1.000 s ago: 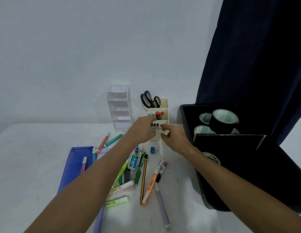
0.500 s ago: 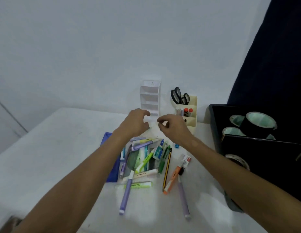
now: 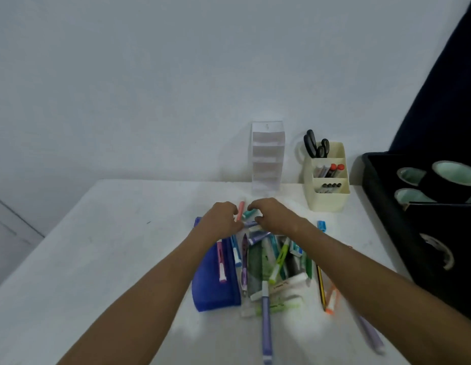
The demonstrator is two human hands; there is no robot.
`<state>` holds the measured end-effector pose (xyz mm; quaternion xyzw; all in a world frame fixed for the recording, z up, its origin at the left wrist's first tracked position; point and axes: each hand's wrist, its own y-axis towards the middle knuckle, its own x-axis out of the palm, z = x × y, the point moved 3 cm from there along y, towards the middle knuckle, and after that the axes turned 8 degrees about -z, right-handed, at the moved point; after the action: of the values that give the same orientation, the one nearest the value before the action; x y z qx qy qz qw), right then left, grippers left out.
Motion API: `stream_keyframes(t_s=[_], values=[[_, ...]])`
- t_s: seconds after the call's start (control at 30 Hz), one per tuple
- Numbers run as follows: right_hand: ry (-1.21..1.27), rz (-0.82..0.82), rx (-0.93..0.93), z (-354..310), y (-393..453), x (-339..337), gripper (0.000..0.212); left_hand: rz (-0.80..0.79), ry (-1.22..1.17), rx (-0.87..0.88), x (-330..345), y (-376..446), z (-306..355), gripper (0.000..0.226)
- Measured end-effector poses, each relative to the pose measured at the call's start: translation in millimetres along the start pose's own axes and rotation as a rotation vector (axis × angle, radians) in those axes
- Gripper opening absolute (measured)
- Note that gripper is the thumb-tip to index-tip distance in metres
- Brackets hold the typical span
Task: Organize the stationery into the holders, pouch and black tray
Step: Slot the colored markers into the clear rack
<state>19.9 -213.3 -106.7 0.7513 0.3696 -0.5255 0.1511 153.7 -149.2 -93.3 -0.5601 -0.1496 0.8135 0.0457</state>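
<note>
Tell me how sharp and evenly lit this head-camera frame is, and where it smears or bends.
Head view: light is soft and even, with no harsh glare; the white table is brightest around the pens. The purple pen at the bottom and the orange highlighter smear with motion blur, and the cream holder stays fairly crisp. Wide-angle distortion bows the black tray at the right edge.

Pens [image 3: 268, 259] heaped beside blue pouch [image 3: 210, 285] — loose.
</note>
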Motion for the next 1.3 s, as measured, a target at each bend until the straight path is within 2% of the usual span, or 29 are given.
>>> stream_keyframes(t_s=[0.13,0.27,0.3,0.37,0.43,0.53,0.67,0.73,0.83,0.97,1.0,1.07,1.13,1.23,1.3], values=[[0.012,-0.045,0.014,-3,15,13,0.053,-0.01,-0.026,-0.009,10,8,-1,0.031],[-0.101,-0.109,0.044,-1,26,17,0.048,0.009,-0.046,-0.076,13,13,-6,0.013],[-0.129,-0.12,0.033,-1,28,17,0.048,0.007,-0.065,-0.097,12,12,-6,0.016],[-0.148,-0.131,0.002,-1,31,15,0.05,0.028,-0.14,-0.112,13,9,-8,0.038],[-0.116,-0.145,-0.02,2,35,12,0.052,0.07,-0.228,-0.069,7,2,-8,0.05],[-0.084,-0.14,-0.079,4,39,9,0.048,0.104,-0.334,-0.003,-8,-8,-5,0.032],[0.001,-0.016,-0.171,7,31,-5,0.04,0.193,-0.461,-0.022,-24,-21,-2,0.028],[0.13,0.072,-0.223,9,20,-20,0.035,0.251,-0.569,-0.056,-34,-27,-1,0.029],[0.501,0.113,-0.206,7,-2,-49,0.037,0.326,-0.69,-0.037,-60,-35,8,0.029],[0.923,0.344,-0.159,-2,-22,-88,0.034,0.42,-0.627,0.075,-95,-44,32,0.01],[1.044,0.388,-0.147,-3,-24,-95,0.032,0.433,-0.6,0.111,-101,-47,41,0.011],[1.184,0.422,-0.121,-6,-29,-106,0.029,0.47,-0.522,0.175,-112,-55,59,0.029],[1.176,0.411,-0.126,-9,-32,-117,0.029,0.539,-0.461,0.216,-124,-58,72,0.038],[0.975,0.465,-0.181,-12,-36,-135,0.027,0.637,-0.351,0.244,-138,-57,86,0.009],[0.903,0.529,-0.238,-13,-36,-146,0.033,0.683,-0.285,0.276,-145,-52,92,0.01]])
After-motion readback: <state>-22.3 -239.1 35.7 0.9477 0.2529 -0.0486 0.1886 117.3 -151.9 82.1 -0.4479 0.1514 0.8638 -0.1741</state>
